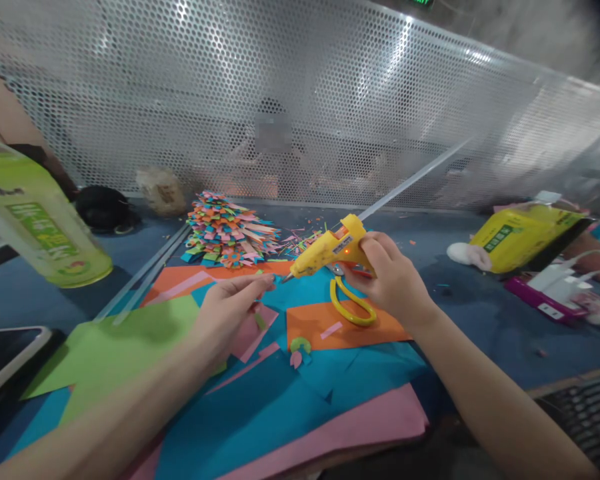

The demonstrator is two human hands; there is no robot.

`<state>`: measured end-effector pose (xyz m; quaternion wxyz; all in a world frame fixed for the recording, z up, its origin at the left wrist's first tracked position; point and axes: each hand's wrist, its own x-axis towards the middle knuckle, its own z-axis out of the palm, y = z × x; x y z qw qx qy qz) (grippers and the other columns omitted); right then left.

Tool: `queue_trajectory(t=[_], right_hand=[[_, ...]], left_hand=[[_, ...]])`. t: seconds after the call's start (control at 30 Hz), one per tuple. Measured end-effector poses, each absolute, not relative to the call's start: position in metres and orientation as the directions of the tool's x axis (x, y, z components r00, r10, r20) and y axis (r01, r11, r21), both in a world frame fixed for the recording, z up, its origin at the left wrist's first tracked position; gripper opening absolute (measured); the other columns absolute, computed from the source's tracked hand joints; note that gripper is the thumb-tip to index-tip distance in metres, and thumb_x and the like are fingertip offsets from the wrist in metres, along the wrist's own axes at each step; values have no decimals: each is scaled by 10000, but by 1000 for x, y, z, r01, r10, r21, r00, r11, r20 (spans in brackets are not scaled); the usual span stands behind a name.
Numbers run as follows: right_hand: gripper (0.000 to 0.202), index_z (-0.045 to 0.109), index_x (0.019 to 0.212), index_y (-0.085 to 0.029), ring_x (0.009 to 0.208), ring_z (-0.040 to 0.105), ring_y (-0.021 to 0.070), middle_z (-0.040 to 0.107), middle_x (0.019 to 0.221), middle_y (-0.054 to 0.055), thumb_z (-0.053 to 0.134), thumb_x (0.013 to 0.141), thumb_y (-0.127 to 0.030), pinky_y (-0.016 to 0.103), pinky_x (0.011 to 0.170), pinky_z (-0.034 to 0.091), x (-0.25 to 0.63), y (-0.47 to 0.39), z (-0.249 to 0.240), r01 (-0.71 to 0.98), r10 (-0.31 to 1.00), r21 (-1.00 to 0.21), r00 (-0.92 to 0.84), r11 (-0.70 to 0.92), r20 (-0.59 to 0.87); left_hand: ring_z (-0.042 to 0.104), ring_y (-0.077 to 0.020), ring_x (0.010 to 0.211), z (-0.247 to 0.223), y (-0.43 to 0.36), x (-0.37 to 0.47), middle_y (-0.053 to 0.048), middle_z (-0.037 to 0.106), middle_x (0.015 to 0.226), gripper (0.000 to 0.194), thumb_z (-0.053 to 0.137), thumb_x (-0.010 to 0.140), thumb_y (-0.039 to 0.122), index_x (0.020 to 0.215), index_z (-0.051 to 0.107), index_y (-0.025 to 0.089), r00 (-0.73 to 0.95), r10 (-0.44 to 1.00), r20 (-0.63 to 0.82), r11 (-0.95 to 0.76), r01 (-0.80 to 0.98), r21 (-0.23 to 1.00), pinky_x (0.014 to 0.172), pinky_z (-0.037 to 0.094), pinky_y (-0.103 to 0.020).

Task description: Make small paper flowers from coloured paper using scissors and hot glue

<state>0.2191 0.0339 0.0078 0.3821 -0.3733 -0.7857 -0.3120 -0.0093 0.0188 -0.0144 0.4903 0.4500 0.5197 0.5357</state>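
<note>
My right hand (393, 277) is closed round a yellow glue gun (325, 250), whose nozzle points left and down. A long clear glue stick (415, 179) juts from its back. Just left of the nozzle, my left hand (235, 300) pinches a small piece of blue paper (279, 279) between thumb and fingertips. Under the hands lie sheets of blue paper (230, 427), orange paper (303, 325) and green paper (130, 340). Yellow-handled scissors (354, 313) rest partly below the glue gun. A small green and pink paper shape (300, 348) lies on the blue sheet.
Behind the hands stands a cone of colourful paper strips (227, 230). A green bottle (45, 220) and a phone (10, 360) are at left, with two glue sticks (145, 277) nearby. At right are a yellow packet (515, 233) and a purple power strip (550, 303). A perforated metal panel (190, 87) rises behind.
</note>
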Motion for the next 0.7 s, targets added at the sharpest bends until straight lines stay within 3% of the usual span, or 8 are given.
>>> queue_trajectory(t=[0.3, 0.7], right_hand=[[184, 422, 923, -177, 852, 586, 218, 563, 898, 103, 509, 790, -271, 279, 608, 528, 218, 31, 10, 813, 332, 226, -450, 537, 829], [183, 412, 923, -183, 850, 587, 208, 572, 886, 96, 512, 794, -267, 276, 621, 533, 219, 32, 11, 817, 330, 222, -442, 532, 834]], left_hand=[[491, -96, 536, -17, 23, -9, -9, 615, 573, 257, 711, 529, 402, 583, 677, 153, -133, 991, -26, 16, -76, 997, 492, 346, -202], [480, -87, 526, -16, 23, -10, -6, 611, 563, 258, 718, 518, 399, 568, 670, 151, -137, 990, -40, 27, -95, 995, 479, 339, -189]])
